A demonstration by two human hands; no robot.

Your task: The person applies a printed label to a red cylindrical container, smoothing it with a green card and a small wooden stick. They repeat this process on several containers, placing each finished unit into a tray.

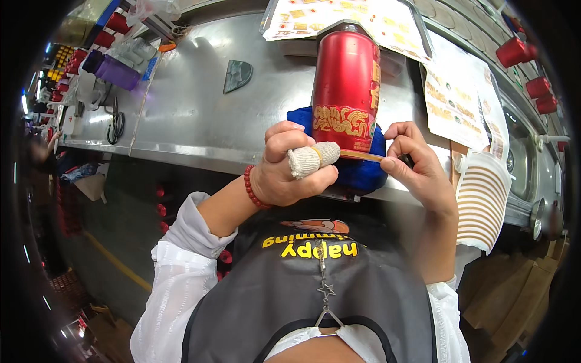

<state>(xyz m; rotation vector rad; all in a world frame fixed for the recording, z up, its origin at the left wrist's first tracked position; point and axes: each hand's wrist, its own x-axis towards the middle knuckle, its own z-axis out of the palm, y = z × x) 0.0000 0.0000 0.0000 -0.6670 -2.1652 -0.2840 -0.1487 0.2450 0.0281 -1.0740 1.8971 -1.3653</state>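
Note:
A tall red can [345, 91] with gold ornament stands upright on a blue cloth [362, 172] at the near edge of a steel counter [193, 115]. My left hand [289, 169] is curled at the can's lower left; its forefinger wears a knitted white cot that presses against the can's base. My right hand [417, 166] pinches at the can's lower right rim with thumb and fingertips. A red bead bracelet [253, 189] circles my left wrist.
Printed paper sheets [357, 18] lie behind the can and to its right. A stack of striped paper cups [483, 199] hangs at the right. Red cups [514, 51] line the far right. A purple container [115, 71] and scissors [115, 121] sit far left.

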